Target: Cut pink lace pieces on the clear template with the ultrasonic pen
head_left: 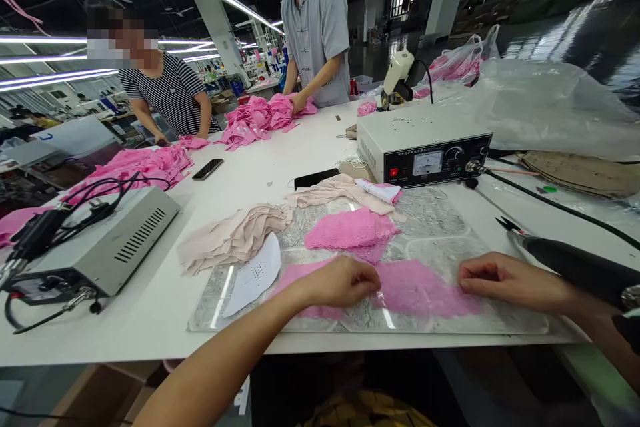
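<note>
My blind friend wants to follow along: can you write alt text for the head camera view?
The left hand and right hand pinch pink lace lying on a clear board on a white table. Behind lie beige cloth and a dial box; across the table, a person in stripes and a person in grey handle pink cloth.

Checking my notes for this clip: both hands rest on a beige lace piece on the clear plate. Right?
Not quite. In the head view the left hand and right hand rest on a pink lace piece on the clear plate.
</note>
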`<state>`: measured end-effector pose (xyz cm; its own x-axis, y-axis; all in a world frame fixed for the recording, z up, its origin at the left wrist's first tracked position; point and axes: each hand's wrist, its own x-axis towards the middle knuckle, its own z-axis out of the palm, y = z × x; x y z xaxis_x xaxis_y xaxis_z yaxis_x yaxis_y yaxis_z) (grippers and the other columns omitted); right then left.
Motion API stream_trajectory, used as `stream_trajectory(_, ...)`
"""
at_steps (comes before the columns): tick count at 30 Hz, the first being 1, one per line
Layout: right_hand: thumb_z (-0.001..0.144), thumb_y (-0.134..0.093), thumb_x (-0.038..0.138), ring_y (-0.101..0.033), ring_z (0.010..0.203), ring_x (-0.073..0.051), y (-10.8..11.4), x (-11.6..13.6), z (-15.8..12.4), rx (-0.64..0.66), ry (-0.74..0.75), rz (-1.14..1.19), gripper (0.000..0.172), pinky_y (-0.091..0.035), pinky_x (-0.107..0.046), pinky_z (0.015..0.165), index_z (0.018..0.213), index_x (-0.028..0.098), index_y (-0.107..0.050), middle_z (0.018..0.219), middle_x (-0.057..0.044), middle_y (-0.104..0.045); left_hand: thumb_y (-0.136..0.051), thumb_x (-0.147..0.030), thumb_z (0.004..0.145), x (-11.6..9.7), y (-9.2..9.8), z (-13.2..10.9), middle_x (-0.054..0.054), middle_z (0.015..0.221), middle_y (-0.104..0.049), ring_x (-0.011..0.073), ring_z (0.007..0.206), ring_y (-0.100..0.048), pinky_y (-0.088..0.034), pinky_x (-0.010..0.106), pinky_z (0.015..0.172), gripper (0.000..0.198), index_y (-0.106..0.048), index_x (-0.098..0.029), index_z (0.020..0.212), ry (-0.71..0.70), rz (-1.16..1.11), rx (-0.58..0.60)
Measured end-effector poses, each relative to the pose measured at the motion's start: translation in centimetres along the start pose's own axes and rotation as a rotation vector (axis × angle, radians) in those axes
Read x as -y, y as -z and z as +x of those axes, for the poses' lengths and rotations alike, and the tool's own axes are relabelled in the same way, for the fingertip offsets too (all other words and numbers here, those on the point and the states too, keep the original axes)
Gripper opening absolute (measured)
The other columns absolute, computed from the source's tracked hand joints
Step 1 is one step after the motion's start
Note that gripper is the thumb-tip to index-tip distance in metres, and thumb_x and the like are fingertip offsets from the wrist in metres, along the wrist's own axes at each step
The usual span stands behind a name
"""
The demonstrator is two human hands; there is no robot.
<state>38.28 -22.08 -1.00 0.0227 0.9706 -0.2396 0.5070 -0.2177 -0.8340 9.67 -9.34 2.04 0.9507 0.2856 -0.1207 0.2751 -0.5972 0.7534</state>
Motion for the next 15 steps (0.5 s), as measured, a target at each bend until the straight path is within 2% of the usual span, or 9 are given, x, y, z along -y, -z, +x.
stream_trajectory(3,0.07,-0.064,0.067,-0.042,0.054,-0.015,0.2,-0.5,-0.4,0.067,0.028,-0.039,0.05,-0.035,-0.027,0.051,0.055,0.019,-0.059,0.056,-0.001,-0.046,-0.051,-0.007,0.083,-0.4,-0.9,-1.7,0.006,0.105,-0.071,0.0176,0.097,-0.066,-0.049,0.025,0.088,0.025,-0.07,-0.016,0.096,-0.13,0.102,-0.002)
stream_trajectory(5,0.077,-0.056,0.067,-0.043,0.057,-0.016,-0.1,-0.6,-0.3,0.001,0.044,-0.07,0.05,-0.036,-0.027,0.052,0.062,0.02,-0.061,0.06,-0.002,-0.049,-0.049,-0.008,0.085,-0.1,-1.2,-2.3,0.008,0.111,-0.07,0.0181,0.103,-0.065,-0.049,0.026,0.091,0.028,-0.07,-0.017,0.102,-0.156,0.166,-0.067)
stream_trajectory(7,0.081,-0.049,0.065,-0.049,0.063,-0.018,-0.7,-0.5,0.5,-0.076,0.066,-0.102,0.048,-0.04,-0.029,0.057,0.07,0.021,-0.064,0.068,-0.003,-0.056,-0.045,-0.009,0.088,0.8,-0.9,-2.4,0.009,0.113,-0.068,0.0189,0.104,-0.065,-0.05,0.029,0.092,0.03,-0.069,-0.017,0.105,-0.125,0.236,-0.19)
stream_trajectory(11,0.082,-0.045,0.057,-0.057,0.07,-0.021,-2.4,0.4,3.9,-0.209,0.125,-0.194,0.041,-0.045,-0.032,0.064,0.089,0.023,-0.067,0.082,-0.005,-0.065,-0.046,-0.014,0.09,3.5,1.6,-1.4,0.012,0.117,-0.065,0.023,0.108,-0.062,-0.05,0.039,0.094,0.029,-0.068,-0.017,0.109,-0.012,0.374,-0.402)
stream_trajectory(15,0.077,-0.052,0.043,-0.058,0.065,-0.021,-3.7,1.9,7.5,-0.267,0.197,-0.333,0.043,-0.04,-0.031,0.057,0.115,0.026,-0.061,0.08,-0.002,-0.064,-0.065,-0.022,0.082,5.9,4.2,-0.1,0.015,0.134,-0.055,0.0285,0.122,-0.054,-0.045,0.044,0.103,0.036,-0.065,-0.017,0.118,0.012,0.468,-0.406)
